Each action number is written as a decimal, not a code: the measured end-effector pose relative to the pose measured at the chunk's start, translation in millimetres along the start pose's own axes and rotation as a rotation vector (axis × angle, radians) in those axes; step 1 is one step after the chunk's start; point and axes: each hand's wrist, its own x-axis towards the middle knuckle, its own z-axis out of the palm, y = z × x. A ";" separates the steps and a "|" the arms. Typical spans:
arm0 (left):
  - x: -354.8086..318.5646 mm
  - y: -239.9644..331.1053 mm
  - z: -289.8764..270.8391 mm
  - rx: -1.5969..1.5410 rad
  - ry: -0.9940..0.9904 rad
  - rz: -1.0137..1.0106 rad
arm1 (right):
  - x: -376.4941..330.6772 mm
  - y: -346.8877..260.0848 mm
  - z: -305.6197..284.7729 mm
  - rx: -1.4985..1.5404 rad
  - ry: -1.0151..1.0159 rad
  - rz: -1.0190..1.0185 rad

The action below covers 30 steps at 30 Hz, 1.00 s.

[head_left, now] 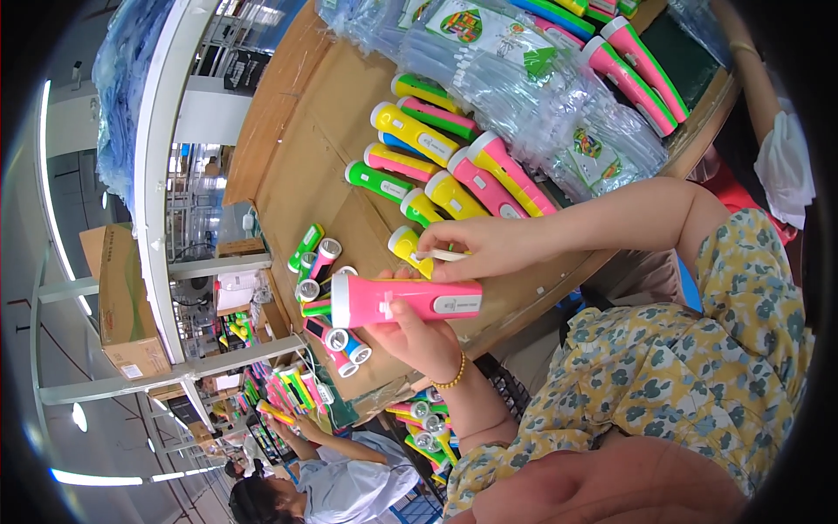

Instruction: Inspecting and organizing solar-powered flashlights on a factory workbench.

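My left hand (423, 345) is wrapped round a pink flashlight (410, 298) with a white head and a pale switch panel. Its thumb lies along the near side, and the other fingers are mostly hidden behind the body. Just above, my right hand (476, 249) pinches a thin whitish stick (448, 256), whose kind I cannot make out. Past those fingertips lies a yellow flashlight (408, 247). More flashlights in pink, yellow and green, such as a green one (379, 181), rest in a loose group on the brown cardboard-covered table (305, 157).
Clear printed plastic bags (532, 96) are heaped beyond my right arm, with pink flashlights (642, 74) at upper right. Several flashlights (327, 262) stand at the table's left edge. A co-worker (349, 480) handles a yellow flashlight at lower left. A metal shelf frame (157, 175) rises at left.
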 end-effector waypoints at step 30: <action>-11.9 -109.3 -149.4 0.953 -0.130 -0.231 | -6.4 -8.8 -59.1 -0.045 0.346 -0.279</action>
